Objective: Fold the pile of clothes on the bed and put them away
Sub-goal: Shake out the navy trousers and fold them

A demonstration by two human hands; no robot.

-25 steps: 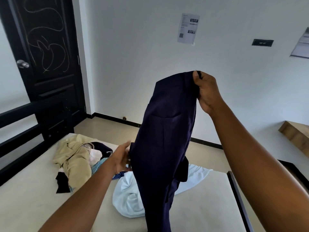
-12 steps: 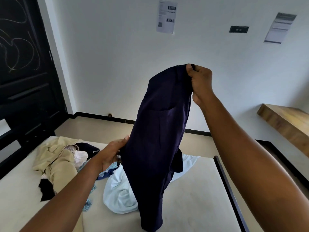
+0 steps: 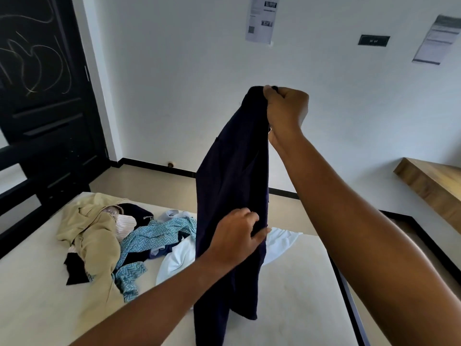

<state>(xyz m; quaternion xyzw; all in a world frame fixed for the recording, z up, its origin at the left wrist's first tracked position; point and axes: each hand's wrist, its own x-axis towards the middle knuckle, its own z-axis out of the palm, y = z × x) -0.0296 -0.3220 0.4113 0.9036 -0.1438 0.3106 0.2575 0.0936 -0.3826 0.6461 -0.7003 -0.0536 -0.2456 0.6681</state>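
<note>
Forearms reach in from the lower edge, both bare. The left hand point(image 3: 237, 236) is nearest, its fingers curled around the right-hand edge of a dark navy garment point(image 3: 232, 196) about halfway down its hanging length, thumb pressed against the cloth. Above it the right hand point(image 3: 284, 111) is clenched in a fist on the garment's top end, holding it up in front of the white wall so that the fabric hangs straight down, with its lower end reaching the cream mattress of the bed point(image 3: 287, 295).

Just behind the hanging cloth a white garment point(image 3: 177, 260) lies spread flat on the mattress. To its left sits the unfolded pile: a blue-and-white zigzag-patterned cloth point(image 3: 154, 236), a long beige garment point(image 3: 97, 236) draped toward the near edge, a black piece point(image 3: 74, 268) tucked beneath it, and a pale striped piece point(image 3: 124, 224) near the top.

A black bed frame point(image 3: 349, 295) edges the mattress on the right. Farther back stand a black panelled door point(image 3: 45, 83) on the left and a wooden shelf point(image 3: 434, 181) on the right, with two printed paper sheets point(image 3: 260, 18) stuck on the wall.
</note>
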